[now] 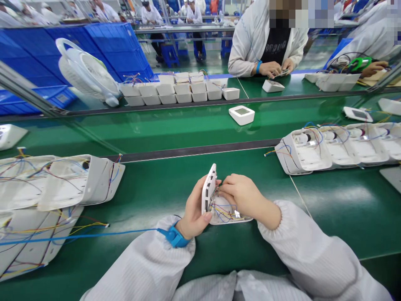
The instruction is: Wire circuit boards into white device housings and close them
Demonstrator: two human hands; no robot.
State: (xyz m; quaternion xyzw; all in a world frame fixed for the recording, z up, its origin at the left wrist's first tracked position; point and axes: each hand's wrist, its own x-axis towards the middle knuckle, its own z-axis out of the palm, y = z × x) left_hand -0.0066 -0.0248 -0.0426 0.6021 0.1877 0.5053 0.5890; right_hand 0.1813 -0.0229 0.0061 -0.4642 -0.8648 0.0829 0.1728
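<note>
My left hand (193,213) grips a white plastic cover panel (209,189), held upright on edge. A blue wrist strap (174,236) with a blue cord runs off my left wrist. My right hand (242,195) has its fingers curled into the open white casing (224,214) lying on the green table (150,192), pressing among thin coloured wires inside. What the fingertips pinch is hidden.
Open white casings with loose wires are stacked at the left (46,188) and lined up at the right (332,148). A finished white unit (241,114) sits on the conveyor belt. A white fan (86,71), small trays (175,93) and a person opposite (269,46) are beyond.
</note>
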